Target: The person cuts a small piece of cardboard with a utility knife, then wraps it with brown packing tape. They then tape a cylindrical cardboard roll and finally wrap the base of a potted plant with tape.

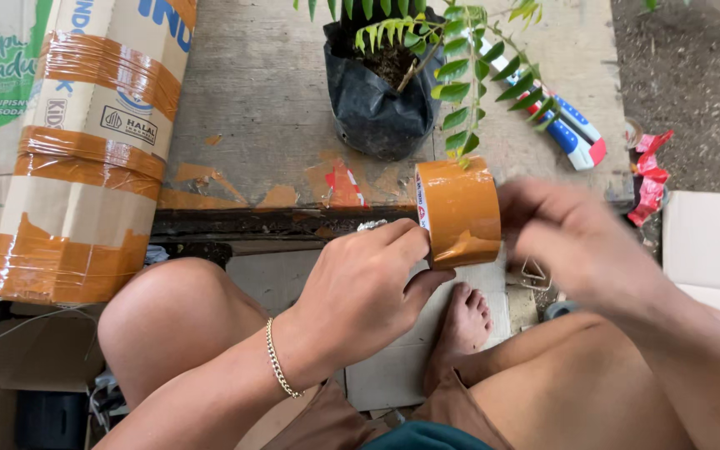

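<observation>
— Tape roll (458, 212), brown and shiny, is right in the middle between our two hands, up above our bare foot (462, 321). What is the biggest thing we see?

— The gray wooden table (260, 92) in front of our knees. A cardboard box (93, 142) wrapped in brown tape leans at its left side.

— And next?

— A little plant in a black bag (374, 100) stands on the table, just behind the roll. Two cutters (564, 125) lie near it, on the right.

— What do our hands do?

— Our left hand (360, 292) grips the roll, thumb under it, fingers curled on its side. Our right hand (572, 237) is blurry. It touches the roll's right edge, but we cannot tell if its fingers are closed.

— Anything tiny?

— A thin chain bracelet (278, 360) on our left wrist.
</observation>
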Motion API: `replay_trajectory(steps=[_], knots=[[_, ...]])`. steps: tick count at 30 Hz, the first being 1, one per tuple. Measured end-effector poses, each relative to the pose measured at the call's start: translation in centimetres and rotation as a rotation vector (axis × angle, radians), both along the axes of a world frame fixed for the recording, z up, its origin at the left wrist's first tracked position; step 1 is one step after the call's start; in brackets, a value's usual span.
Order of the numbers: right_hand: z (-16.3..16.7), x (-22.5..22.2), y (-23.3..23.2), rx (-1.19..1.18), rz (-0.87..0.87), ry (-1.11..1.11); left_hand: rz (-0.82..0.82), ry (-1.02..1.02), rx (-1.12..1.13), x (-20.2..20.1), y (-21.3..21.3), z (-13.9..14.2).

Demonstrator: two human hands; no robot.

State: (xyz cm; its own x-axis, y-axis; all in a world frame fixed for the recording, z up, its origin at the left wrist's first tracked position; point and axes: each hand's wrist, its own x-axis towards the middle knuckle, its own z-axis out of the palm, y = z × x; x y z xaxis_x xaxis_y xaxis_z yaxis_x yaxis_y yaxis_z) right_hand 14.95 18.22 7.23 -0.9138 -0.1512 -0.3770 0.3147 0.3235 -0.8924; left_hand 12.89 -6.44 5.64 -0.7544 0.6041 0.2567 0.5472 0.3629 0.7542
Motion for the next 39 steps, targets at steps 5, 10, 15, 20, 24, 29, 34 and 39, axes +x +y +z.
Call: replay_trajectory(steps=[5,10,15,20,24,29,34,39], knots=[[0.9,1.4,-1.3,0.263,0.332,0.407,-0.068,-0.089,0.157,0.0,-0.1,-0.4],[0.6,1.2,-2.4,0.522,0.124,0.25,-0.056,-0.212,0.171,-0.7,-0.3,-0.9],[0.6,0.8,-2.9,0.596,0.009,0.418,0.1,-0.86,0.459,-1.2,0.5,-1.4],[0.4,0.6,-3.3,0.63,0.015,0.47,0.138,-0.9,0.605,-1.4,1.4,-2.0],[0.3,0.2,-3.6,0.661,0.059,0.533,0.213,-0.786,0.553,-1.2,1.4,-2.3],[0.2,-0.1,-4.0,0.688,0.08,0.563,0.263,-0.785,0.547,-1.1,1.4,-2.5],[-0.1,-0.2,-3.8,0.698,0.096,0.592,0.238,-0.84,0.62,-1.4,1.6,-2.8],[-0.4,-0.2,-3.7,0.708,0.1,0.597,0.243,-0.847,0.593,-1.6,1.6,-2.9]])
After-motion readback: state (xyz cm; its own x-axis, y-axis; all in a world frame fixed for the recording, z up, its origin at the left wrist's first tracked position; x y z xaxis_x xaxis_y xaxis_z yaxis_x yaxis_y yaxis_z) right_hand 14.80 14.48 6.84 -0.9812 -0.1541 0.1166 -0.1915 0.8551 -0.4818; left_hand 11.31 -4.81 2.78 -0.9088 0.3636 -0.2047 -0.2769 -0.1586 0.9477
